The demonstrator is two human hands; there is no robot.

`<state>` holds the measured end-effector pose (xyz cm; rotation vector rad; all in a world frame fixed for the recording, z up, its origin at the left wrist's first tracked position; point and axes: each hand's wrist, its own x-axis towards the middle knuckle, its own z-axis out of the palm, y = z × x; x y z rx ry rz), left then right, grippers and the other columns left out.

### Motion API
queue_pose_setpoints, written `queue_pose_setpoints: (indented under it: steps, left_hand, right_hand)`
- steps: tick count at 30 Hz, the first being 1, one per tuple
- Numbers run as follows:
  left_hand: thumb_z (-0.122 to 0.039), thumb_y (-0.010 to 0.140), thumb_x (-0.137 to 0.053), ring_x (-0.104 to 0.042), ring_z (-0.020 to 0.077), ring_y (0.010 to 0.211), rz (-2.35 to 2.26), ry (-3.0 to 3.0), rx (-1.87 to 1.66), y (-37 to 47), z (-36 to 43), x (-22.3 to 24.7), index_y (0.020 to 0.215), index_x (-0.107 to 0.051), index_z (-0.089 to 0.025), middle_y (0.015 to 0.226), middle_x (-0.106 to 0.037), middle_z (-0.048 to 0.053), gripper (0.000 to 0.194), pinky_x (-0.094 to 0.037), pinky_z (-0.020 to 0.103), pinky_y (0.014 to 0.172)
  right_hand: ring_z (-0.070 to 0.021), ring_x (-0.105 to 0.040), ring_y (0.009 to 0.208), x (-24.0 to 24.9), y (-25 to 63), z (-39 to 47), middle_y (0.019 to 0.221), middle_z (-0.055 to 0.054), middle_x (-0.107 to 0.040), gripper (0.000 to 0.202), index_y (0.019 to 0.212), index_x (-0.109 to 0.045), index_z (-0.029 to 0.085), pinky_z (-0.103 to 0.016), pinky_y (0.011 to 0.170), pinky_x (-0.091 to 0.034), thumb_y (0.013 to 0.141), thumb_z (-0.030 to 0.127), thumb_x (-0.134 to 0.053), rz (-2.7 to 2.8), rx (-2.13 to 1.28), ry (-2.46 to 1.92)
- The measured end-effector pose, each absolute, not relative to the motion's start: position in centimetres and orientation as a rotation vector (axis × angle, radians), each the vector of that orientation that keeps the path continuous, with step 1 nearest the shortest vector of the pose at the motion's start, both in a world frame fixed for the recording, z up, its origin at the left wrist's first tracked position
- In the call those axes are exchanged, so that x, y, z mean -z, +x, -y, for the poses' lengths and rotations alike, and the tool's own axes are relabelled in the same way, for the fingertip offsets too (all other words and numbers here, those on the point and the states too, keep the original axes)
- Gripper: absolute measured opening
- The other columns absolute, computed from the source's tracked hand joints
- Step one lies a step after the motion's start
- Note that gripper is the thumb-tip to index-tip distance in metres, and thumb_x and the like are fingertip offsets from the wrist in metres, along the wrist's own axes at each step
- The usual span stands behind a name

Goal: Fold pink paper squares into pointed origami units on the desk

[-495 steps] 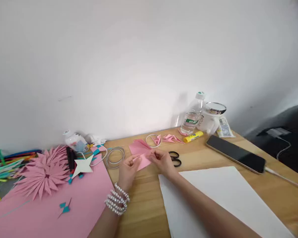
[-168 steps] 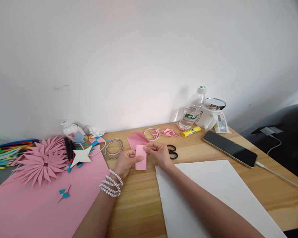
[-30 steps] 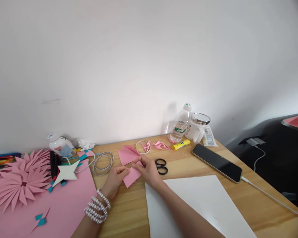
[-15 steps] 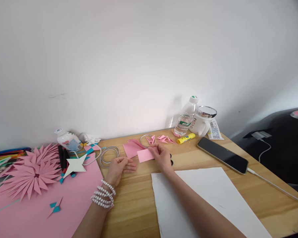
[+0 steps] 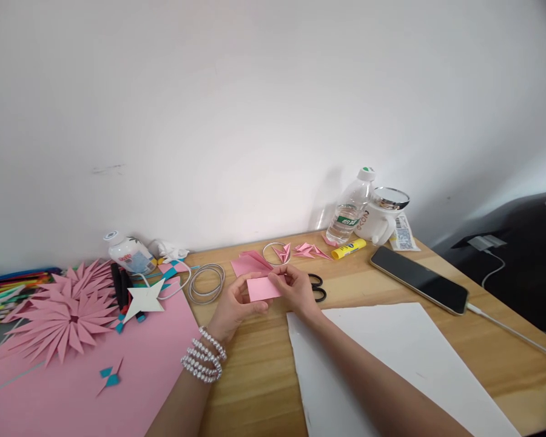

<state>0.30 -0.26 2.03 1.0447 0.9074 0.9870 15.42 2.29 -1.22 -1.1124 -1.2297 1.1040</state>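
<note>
Between both hands is a small pink rectangle of paper [image 5: 262, 289], held just above the wooden table. My left hand [image 5: 236, 305], with pearl bracelets on the wrist, is closed round its left end, thumb below and fingers behind. On the right end, my right hand [image 5: 296, 292] pinches the paper between thumb and fingers. Just behind the hands lie larger pink paper sheets [image 5: 248, 263]. Small folded pink paper pieces [image 5: 306, 250] and a metal ring [image 5: 268, 250] lie farther back. Black scissor handles [image 5: 317, 287] show beside my right hand, which hides the blades.
A white sheet [image 5: 382, 358] lies under my right forearm. Pink pleated paper flowers [image 5: 68, 321] and a pale paper star [image 5: 145, 300] sit left on pink paper. At the back right stand a water bottle [image 5: 348, 215], a mug [image 5: 377, 223], a glue stick [image 5: 348, 249] and a phone [image 5: 418, 280].
My left hand has moved right and up and taken hold of the pink paper's left end, which only my right hand held before. The whole view has shifted slightly.
</note>
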Motion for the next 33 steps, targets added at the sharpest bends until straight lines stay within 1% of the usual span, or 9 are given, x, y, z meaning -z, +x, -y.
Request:
queue_pose_setpoints:
  steps: [5,9,11,14,18,21,25,29,33]
  left_hand:
    - [-0.023,0.062,-0.069,-0.064,0.0218,0.076,-0.967,1.023,-1.027,0.1,0.0,-1.9,0.103,-0.052,-0.012,0.090,-0.065,0.011,0.046,-0.052,0.031,0.062]
    - [-0.025,0.063,-0.068,-0.064,0.0202,0.073,-0.998,0.971,-1.097,-0.1,-0.2,-2.0,0.098,-0.054,-0.013,0.085,-0.067,0.008,0.039,-0.051,0.031,0.062]
    - [-0.025,0.062,-0.069,-0.064,0.0190,0.071,-1.009,0.930,-1.154,-0.2,-0.3,-1.9,0.098,-0.054,-0.015,0.083,-0.066,0.006,0.041,-0.052,0.031,0.062]
    - [-0.024,0.061,-0.069,-0.063,0.0179,0.071,-1.002,0.895,-1.206,-0.2,-0.5,-1.7,0.107,-0.050,-0.016,0.082,-0.066,0.004,0.050,-0.053,0.032,0.064]
    - [-0.027,0.064,-0.067,-0.063,0.0201,0.077,-1.018,0.933,-1.226,-0.3,-0.5,-1.6,0.116,-0.044,-0.016,0.086,-0.065,0.007,0.058,-0.053,0.031,0.063]
    - [-0.029,0.064,-0.066,-0.063,0.0207,0.078,-1.038,0.969,-1.227,-0.3,-0.6,-1.6,0.120,-0.043,-0.016,0.090,-0.065,0.009,0.062,-0.053,0.031,0.062]
    - [-0.029,0.066,-0.065,-0.063,0.0203,0.076,-1.069,0.995,-1.213,-0.4,-0.6,-1.7,0.124,-0.039,-0.017,0.092,-0.065,0.009,0.065,-0.053,0.031,0.063]
    - [-0.025,0.067,-0.063,-0.062,0.0185,0.081,-1.069,0.984,-1.232,-0.1,-0.5,-1.8,0.122,-0.042,-0.018,0.093,-0.065,0.008,0.059,-0.050,0.030,0.071]
    - [-0.019,0.066,-0.061,-0.059,0.0173,0.086,-1.080,0.968,-1.250,0.2,-0.4,-1.8,0.114,-0.051,-0.016,0.097,-0.065,0.007,0.049,-0.048,0.027,0.072]
  right_hand:
    - [-0.0132,-0.053,0.057,1.0,15.4,-2.2,0.067,-0.002,-0.059,0.028,0.074,-0.060,0.014,-0.024,0.055,-0.044,0.069,0.041,-0.059,1.230,-1.196,-1.012]
    - [-0.0164,-0.058,0.066,0.9,15.2,-1.9,0.075,-0.004,-0.063,0.033,0.081,-0.061,0.015,-0.028,0.063,-0.048,0.062,0.042,-0.066,1.271,-1.329,-0.932]
    - [-0.0189,-0.059,0.075,1.0,15.2,-1.8,0.082,-0.005,-0.063,0.037,0.084,-0.061,0.015,-0.030,0.068,-0.049,0.058,0.041,-0.069,1.284,-1.357,-0.913]
    - [-0.0201,-0.059,0.082,1.3,15.2,-1.8,0.087,-0.005,-0.062,0.039,0.086,-0.062,0.016,-0.031,0.072,-0.049,0.056,0.041,-0.070,1.318,-1.347,-0.902]
    - [-0.0185,-0.058,0.079,1.5,15.2,-1.9,0.086,-0.005,-0.063,0.037,0.087,-0.063,0.017,-0.030,0.071,-0.048,0.059,0.041,-0.069,1.367,-1.330,-0.933]
    - [-0.0167,-0.058,0.074,1.5,15.2,-1.9,0.083,-0.005,-0.063,0.033,0.087,-0.063,0.017,-0.029,0.067,-0.048,0.064,0.040,-0.065,1.382,-1.339,-0.952]
    - [-0.0140,-0.055,0.065,1.2,15.0,-1.8,0.072,-0.003,-0.061,0.027,0.076,-0.062,0.015,-0.026,0.062,-0.045,0.070,0.041,-0.059,1.425,-1.305,-0.974]
    - [-0.0127,-0.052,0.062,0.6,15.0,-1.6,0.064,-0.001,-0.056,0.030,0.063,-0.055,0.014,-0.023,0.059,-0.042,0.074,0.042,-0.053,1.436,-1.167,-1.058]
    - [-0.0117,-0.049,0.055,0.4,15.0,-1.4,0.061,0.000,-0.051,0.030,0.067,-0.052,0.016,-0.023,0.052,-0.043,0.077,0.044,-0.048,1.338,-1.121,-1.123]
